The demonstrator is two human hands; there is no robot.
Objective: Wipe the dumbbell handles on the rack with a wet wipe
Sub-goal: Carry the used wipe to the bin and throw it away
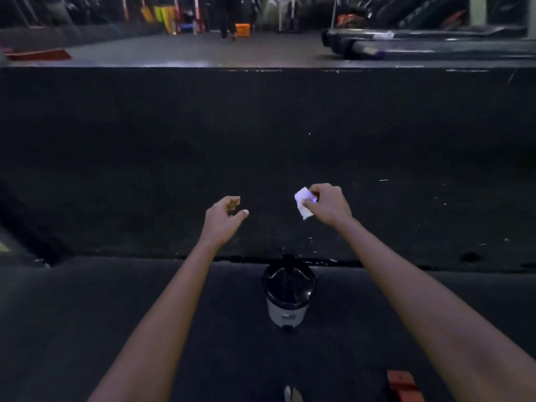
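Support surface: dark floor in the foreground, matte, evenly dark grey. Beyond it a wide black raised block spans the full width of the head view; its near edge meets the floor in a straight seam, with small pale flecks scattered near the seam and to the right.

On the floor, just beside that seam: one small pedal bin, upright, grey body, black lid closed.

Near bottom edge, right of centre: a red flat object, partly cut off, kind unclear.

Far floor beyond the block: lighter grey, glossy.
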